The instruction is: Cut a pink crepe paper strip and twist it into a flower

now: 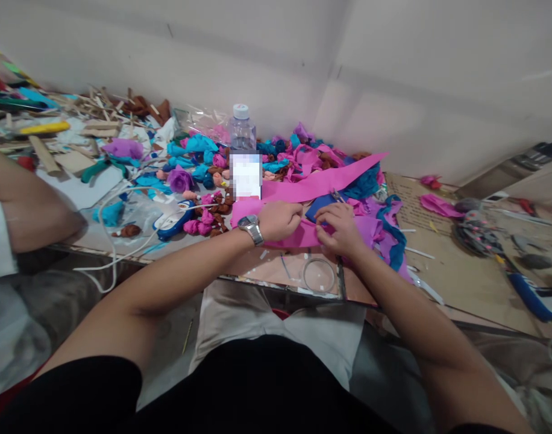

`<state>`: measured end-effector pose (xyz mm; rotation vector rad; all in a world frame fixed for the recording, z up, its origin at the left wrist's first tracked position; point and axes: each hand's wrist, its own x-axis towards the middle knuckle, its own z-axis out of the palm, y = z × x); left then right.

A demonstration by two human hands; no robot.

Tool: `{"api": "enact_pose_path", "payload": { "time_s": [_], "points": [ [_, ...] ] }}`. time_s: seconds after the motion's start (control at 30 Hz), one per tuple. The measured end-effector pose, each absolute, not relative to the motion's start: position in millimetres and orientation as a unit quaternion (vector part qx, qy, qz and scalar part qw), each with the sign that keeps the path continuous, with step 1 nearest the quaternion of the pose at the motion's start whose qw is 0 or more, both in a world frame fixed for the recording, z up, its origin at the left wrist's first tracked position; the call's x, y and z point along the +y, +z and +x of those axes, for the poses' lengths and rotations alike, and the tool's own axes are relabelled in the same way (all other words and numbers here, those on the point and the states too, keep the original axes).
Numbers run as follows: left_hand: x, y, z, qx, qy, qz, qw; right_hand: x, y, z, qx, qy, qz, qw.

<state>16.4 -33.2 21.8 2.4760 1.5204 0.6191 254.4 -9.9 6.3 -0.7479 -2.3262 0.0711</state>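
Observation:
My left hand (279,221), with a metal watch (250,229) on its wrist, is closed over a sheet of pink crepe paper (298,236) near the table's front. Its fingertips point to the right. Facing it, my right hand (340,230) pinches at the same paper with thumb and bent fingers; the exact grip is too small to make out. A dark blue piece (317,208) lies between and just behind the hands, with a metal-tipped tool (337,196) by it. Behind them stretches a long pink strip (325,182). In front lies a clear tape ring (318,275).
A phone with a lit, blurred screen (246,178) leans before a clear bottle (242,129). Rolled paper flowers (180,179) and a blue-white glue gun (174,220) with its cord lie left. Cardboard (457,253) is at right. Another person's arm (32,205) rests at far left.

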Motion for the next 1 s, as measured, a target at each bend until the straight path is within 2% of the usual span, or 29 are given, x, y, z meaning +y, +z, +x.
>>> {"api": "enact_pose_path", "payload": {
  "time_s": [0.23, 0.47, 0.77, 1.0],
  "points": [
    [-35, 12, 23, 0.390, 0.205, 0.893, 0.091, -11, 2, 252, -0.904, 0.039, -0.285, 0.318],
    [-36, 22, 22, 0.492, 0.228, 0.836, 0.083, -6, 5, 257, -0.878, 0.020, -0.305, 0.370],
    [-33, 29, 16, 0.580, 0.209, 0.785, 0.057, -6, 4, 257, -0.869, 0.030, -0.325, 0.371],
    [-31, 21, 17, 0.404, 0.216, 0.883, 0.101, -9, 2, 253, -0.891, 0.044, -0.305, 0.334]
  ]
}}
